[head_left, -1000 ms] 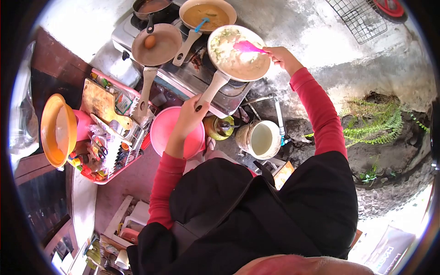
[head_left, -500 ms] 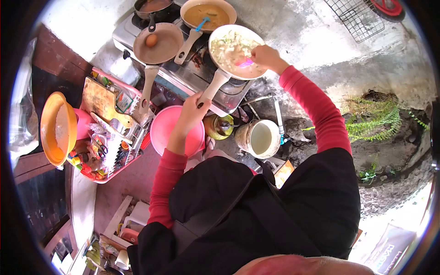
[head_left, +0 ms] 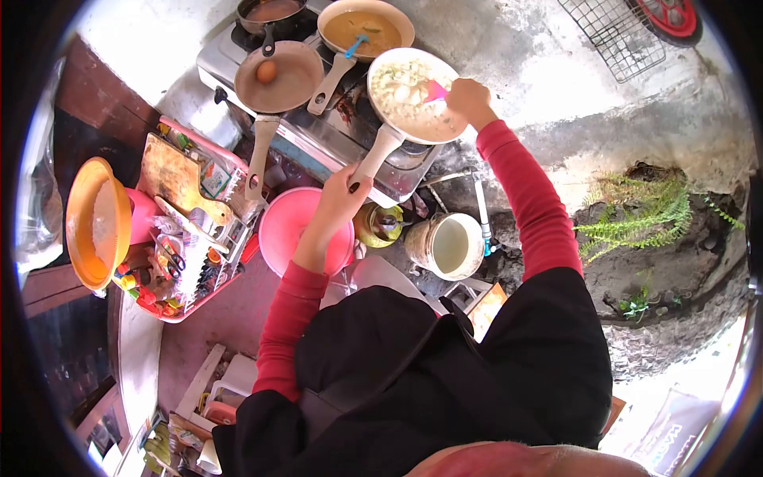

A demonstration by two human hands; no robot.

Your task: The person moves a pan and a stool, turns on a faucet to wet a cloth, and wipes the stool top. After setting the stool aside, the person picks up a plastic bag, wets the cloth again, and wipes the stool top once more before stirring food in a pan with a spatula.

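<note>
My left hand (head_left: 343, 197) is wrapped round the handle of a cream frying pan (head_left: 433, 131) that sits on the right burner of the stove (head_left: 322, 147). Pale chopped food (head_left: 401, 87) with green bits lies in the pan. Above its right rim, my right hand (head_left: 470, 101) is closed on a pink spatula (head_left: 435, 91), whose blade is in the food. Behind stands a second pan of orange-brown liquid (head_left: 362, 30) with a blue utensil (head_left: 355, 46) in it. To the left, a pan (head_left: 290, 86) holds one brown egg (head_left: 266, 71).
Below the stove are a pink basin (head_left: 290, 230), a greenish-yellow container (head_left: 375, 225) and a worn bucket (head_left: 453, 245). At left, a dish rack (head_left: 199, 306) carries a cutting board (head_left: 171, 176) and scissors, beside an orange basin (head_left: 99, 222). A dark pot (head_left: 270, 12) stands at the back.
My right hand has shifted slightly right, and the pink spatula now stands higher and more visible in the food. My left hand keeps its hold on the pan handle.
</note>
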